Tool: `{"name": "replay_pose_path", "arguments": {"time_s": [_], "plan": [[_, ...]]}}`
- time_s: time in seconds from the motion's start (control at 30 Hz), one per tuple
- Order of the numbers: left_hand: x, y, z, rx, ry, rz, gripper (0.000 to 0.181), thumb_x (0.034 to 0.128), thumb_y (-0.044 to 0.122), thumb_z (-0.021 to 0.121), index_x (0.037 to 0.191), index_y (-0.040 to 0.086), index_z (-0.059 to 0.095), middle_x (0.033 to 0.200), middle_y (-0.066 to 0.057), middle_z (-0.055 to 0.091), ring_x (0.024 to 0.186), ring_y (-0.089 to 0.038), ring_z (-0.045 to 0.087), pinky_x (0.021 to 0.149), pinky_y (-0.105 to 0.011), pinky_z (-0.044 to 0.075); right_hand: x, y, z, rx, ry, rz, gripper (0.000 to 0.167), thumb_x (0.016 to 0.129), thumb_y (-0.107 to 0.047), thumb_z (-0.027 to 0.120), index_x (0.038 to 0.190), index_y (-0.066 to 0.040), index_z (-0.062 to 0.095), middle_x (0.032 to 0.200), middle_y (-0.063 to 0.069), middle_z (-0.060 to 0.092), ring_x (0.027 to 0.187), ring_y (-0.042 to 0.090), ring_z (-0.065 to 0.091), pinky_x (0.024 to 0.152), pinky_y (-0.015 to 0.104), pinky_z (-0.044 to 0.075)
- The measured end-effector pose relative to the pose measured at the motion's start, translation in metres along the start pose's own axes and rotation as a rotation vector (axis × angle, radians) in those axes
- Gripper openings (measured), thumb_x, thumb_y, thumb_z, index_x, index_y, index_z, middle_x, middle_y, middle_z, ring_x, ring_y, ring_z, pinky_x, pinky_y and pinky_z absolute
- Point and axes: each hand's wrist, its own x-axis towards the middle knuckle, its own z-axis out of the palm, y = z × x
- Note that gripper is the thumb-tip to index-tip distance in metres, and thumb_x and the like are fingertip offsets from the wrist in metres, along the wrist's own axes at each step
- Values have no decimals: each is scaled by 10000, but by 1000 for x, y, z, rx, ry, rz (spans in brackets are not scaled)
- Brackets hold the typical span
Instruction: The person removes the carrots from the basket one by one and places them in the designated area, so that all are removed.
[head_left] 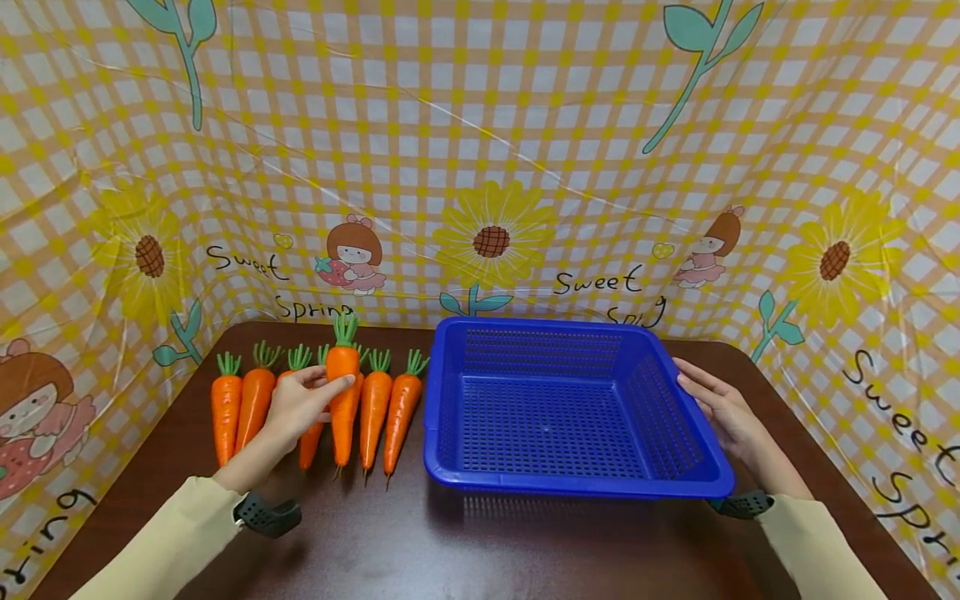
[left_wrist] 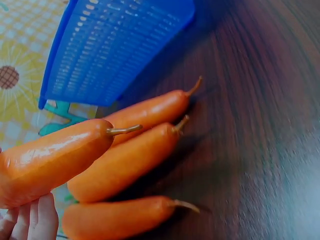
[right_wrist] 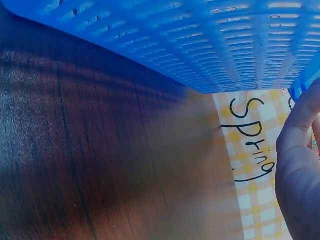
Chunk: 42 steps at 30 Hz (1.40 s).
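My left hand (head_left: 294, 410) holds an orange carrot (head_left: 343, 421) with a short green top, thumb across its upper body. The carrot is raised in front of a row of others, its thin root tip pointing down towards me. In the left wrist view, the held carrot (left_wrist: 60, 160) sits above the fingers (left_wrist: 42, 220). At the right, my right hand (head_left: 726, 412) grips the side rim of a blue plastic basket (head_left: 577, 486). No carrot lies inside the basket. Only part of that hand (right_wrist: 302, 170) shows in the right wrist view, beside the basket's slotted wall (right_wrist: 200, 45).
Several carrots lie side by side left of the basket, including an outer carrot (head_left: 226, 408) and one nearest the basket (head_left: 402, 417). A dark wooden table (head_left: 510, 550) bears everything. Checked cloth (head_left: 480, 108) with sunflowers surrounds its back and sides.
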Motion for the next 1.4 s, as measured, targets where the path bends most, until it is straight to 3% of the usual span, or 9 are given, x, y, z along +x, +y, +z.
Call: {"name": "replay_pose_path", "arguments": {"time_s": [0.23,0.37,0.47,0.63,0.93,1.17,1.4], "plan": [[-1,-10,-17,24,22,-35,810,886,437,654,1458,-44,342,1393,-256,453,1161,-336,571,706,-267,590,0,-1,1,13,-2,3,365,1028,-105,413,1239,-284,651,1081,-61,724,887,108,712,695,251,586],[-1,-14,-26,45,48,-31,778,895,422,642,1440,-60,364,1368,-269,485,974,-180,646,680,-251,588,-2,-2,2,-11,14,11,361,1032,-121,407,1229,-301,650,1058,-65,730,870,108,715,684,260,589],[-2,-16,-34,61,61,-36,777,898,434,631,1435,-63,370,1357,-271,491,794,-24,624,662,-237,583,-2,-2,2,-30,23,17,357,1033,-129,408,1222,-311,650,1051,-73,730,869,105,714,684,262,590],[-3,-17,-53,46,72,-60,805,911,449,599,1458,-71,322,1390,-274,450,729,66,561,657,-204,570,-1,-2,4,1,8,21,362,1031,-116,409,1229,-294,654,1068,-68,728,884,105,713,700,252,586],[-2,-20,-82,81,123,-104,837,902,501,587,1470,-50,314,1457,-263,384,724,25,522,644,-200,566,0,-2,3,-18,10,15,372,1033,-116,403,1230,-310,652,1067,-74,727,878,100,712,692,255,587],[-2,-30,-98,65,197,-100,775,905,456,607,1419,-83,393,1223,-177,548,665,50,551,617,-190,564,-2,0,0,-92,14,16,370,1040,-142,389,1241,-341,628,1060,-93,726,874,92,709,676,272,591],[-3,-39,-110,78,209,-125,810,904,449,609,1419,-123,356,1299,-269,504,628,68,558,597,-192,565,-2,-1,1,-82,23,8,366,1037,-135,396,1235,-329,635,1061,-98,724,882,88,708,693,264,590]]}}
